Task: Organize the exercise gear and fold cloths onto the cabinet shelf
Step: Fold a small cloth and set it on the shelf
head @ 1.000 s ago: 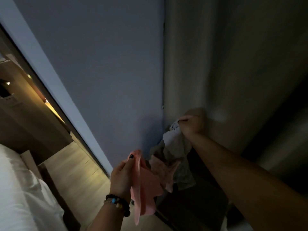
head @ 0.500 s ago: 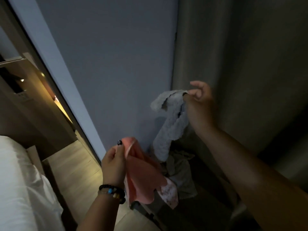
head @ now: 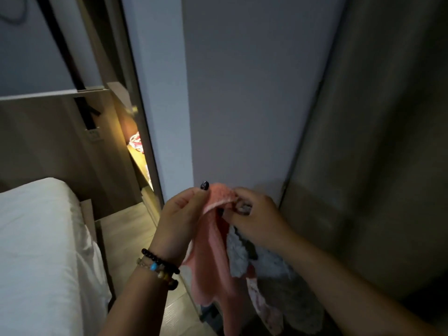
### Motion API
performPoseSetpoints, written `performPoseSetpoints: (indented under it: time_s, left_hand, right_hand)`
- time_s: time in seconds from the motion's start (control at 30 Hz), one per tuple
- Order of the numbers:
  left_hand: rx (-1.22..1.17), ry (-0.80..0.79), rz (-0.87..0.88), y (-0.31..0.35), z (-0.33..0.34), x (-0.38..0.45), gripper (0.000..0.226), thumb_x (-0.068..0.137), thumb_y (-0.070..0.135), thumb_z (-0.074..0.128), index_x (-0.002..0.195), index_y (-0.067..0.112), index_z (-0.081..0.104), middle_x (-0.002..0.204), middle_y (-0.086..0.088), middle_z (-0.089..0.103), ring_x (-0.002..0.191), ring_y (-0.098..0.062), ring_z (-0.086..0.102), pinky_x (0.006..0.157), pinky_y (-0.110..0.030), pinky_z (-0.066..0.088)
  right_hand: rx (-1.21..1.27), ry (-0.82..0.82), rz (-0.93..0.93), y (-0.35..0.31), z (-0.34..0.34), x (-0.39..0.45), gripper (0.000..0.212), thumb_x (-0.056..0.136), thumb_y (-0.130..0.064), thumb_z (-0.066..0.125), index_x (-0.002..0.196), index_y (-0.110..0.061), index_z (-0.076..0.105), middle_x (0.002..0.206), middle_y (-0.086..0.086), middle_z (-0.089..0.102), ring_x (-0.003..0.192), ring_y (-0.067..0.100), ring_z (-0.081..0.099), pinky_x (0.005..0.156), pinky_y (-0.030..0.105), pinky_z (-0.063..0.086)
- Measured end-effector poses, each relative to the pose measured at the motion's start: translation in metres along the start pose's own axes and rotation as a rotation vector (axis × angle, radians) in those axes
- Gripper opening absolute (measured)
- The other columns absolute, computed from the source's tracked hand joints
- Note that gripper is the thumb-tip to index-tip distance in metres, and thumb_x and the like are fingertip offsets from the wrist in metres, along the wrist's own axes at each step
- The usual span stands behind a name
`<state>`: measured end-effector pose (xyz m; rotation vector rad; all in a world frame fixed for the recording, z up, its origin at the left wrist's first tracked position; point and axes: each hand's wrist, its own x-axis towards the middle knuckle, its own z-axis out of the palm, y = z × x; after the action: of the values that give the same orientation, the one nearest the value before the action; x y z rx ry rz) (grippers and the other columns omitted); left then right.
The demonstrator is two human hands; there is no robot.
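Observation:
A pink cloth (head: 213, 258) hangs in front of me, held by its top edge. My left hand (head: 180, 219), with bead bracelets at the wrist, pinches the left end of that edge. My right hand (head: 254, 214) pinches the right end, and a grey-white cloth (head: 238, 255) hangs below this hand, though whether the fingers also hold it is unclear. More crumpled cloths (head: 286, 299), grey and pale patterned, lie lower down on a dark surface that is hard to make out. No cabinet shelf is clearly visible.
A grey wall panel (head: 242, 93) rises straight ahead, with a dark curtain or door (head: 375, 166) to its right. At the left is a bed with white bedding (head: 36, 251). A wooden floor (head: 128, 238) runs beside it toward a lit niche (head: 135, 144).
My right hand came down from holding the grey-white cloth aloft and joined my left hand on the pink cloth's top edge. The view has swung left and down.

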<state>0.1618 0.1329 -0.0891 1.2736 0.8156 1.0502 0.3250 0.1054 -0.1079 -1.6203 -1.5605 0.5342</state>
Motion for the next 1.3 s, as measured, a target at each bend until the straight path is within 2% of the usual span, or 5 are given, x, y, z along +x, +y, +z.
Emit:
performPoseSetpoints:
  time_s: [0.2, 0.37, 0.6, 0.8, 1.3]
  left_hand:
    - [0.288, -0.038, 0.175, -0.017, -0.076, 0.026, 0.085, 0.054, 0.046, 0.087, 0.129, 0.049, 0.046, 0.104, 0.008, 0.061, 0.090, -0.011, 0.064, 0.075, -0.023, 0.057]
    - [0.818, 0.073, 0.305, -0.060, -0.134, 0.050, 0.080, 0.071, 0.028, 0.081, 0.138, 0.034, 0.037, 0.119, 0.009, 0.038, 0.090, 0.002, 0.042, 0.069, -0.006, 0.038]
    - [0.669, 0.239, 0.227, -0.098, -0.213, 0.081, 0.025, 0.088, 0.016, 0.052, 0.111, 0.025, 0.056, 0.100, 0.010, 0.059, 0.089, 0.000, 0.055, 0.075, -0.024, 0.050]
    - [0.514, 0.288, -0.059, -0.124, -0.272, 0.100, 0.025, 0.092, 0.004, 0.050, 0.092, 0.027, 0.059, 0.090, 0.009, 0.065, 0.086, -0.013, 0.064, 0.077, -0.041, 0.057]
    - [0.406, 1.018, -0.280, -0.135, -0.422, 0.198, 0.017, 0.089, 0.028, 0.064, 0.076, 0.018, 0.061, 0.071, 0.006, 0.059, 0.070, -0.016, 0.056, 0.057, -0.022, 0.037]
  right_hand:
    - [-0.097, 0.027, 0.018, -0.012, 0.053, 0.031, 0.041, 0.071, -0.066, 0.042, 0.054, -0.029, 0.050, 0.045, -0.007, 0.040, 0.043, 0.003, 0.034, 0.047, 0.028, 0.027]
    - [-0.135, 0.018, 0.106, -0.021, 0.100, 0.066, 0.049, 0.088, -0.047, 0.054, 0.046, -0.025, 0.042, 0.042, -0.003, 0.031, 0.042, 0.006, 0.029, 0.049, 0.031, 0.024]
    - [-0.103, 0.015, 0.134, -0.048, 0.164, 0.117, 0.048, 0.092, -0.037, 0.054, 0.047, -0.027, 0.040, 0.043, -0.006, 0.031, 0.043, 0.006, 0.029, 0.050, 0.030, 0.023]
    - [0.098, 0.097, 0.044, -0.084, 0.214, 0.161, 0.054, 0.096, -0.022, 0.052, 0.044, -0.036, 0.050, 0.039, -0.012, 0.037, 0.038, 0.000, 0.035, 0.039, 0.010, 0.027]
    - [0.265, 0.143, 0.124, -0.085, 0.320, 0.322, 0.043, 0.094, -0.022, 0.056, 0.052, -0.015, 0.051, 0.042, -0.011, 0.039, 0.040, 0.001, 0.038, 0.040, 0.010, 0.029]
